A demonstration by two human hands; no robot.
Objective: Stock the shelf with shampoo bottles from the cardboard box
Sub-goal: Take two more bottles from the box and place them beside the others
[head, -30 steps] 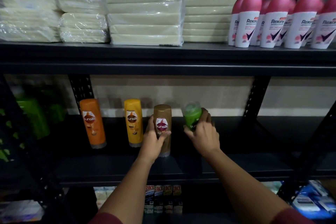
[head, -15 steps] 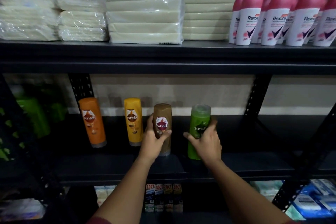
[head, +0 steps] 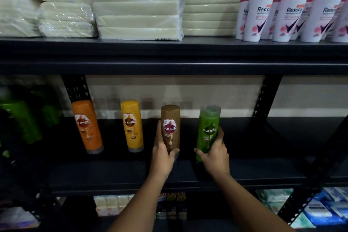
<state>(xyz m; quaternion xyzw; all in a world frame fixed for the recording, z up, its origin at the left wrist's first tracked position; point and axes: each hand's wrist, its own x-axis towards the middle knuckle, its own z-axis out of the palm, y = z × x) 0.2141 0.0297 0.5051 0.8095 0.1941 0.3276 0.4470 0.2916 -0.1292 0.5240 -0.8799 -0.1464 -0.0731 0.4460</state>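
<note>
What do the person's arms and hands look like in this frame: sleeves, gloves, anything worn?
Both forearms are bare up to the bottom edge of the frame; no sleeve shows in this view. The left hand and right hand wear no gloves. No rings, watch or bands are visible on either wrist, though the light is dim.

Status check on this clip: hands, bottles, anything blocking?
Left hand grips brown bottle. Right hand grips green bottle. Both upright on the shelf, beside orange bottle and yellow bottle. Nothing in the way.
</note>
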